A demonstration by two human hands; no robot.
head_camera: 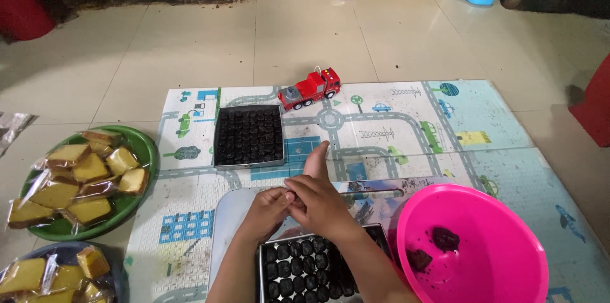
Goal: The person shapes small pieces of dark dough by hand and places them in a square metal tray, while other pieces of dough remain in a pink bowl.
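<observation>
My left hand (268, 209) and my right hand (316, 195) are pressed together above a metal tray (262, 258) filled with rows of small dark balls. The palms meet; whether something lies between them is hidden. My right index finger points away from me. A pink plastic bowl (483, 252) at my right holds two dark lumps (445, 238). Farther off on the play mat (406, 131) lies a second dark tray (248, 136) full of the same dark balls.
A red toy fire truck (311, 88) stands beyond the far tray. At the left, a green plate (141, 144) and a blue plate (117, 277) hold wrapped yellow cake slices. A screen and a blue basin stand at the far end of the tiled floor.
</observation>
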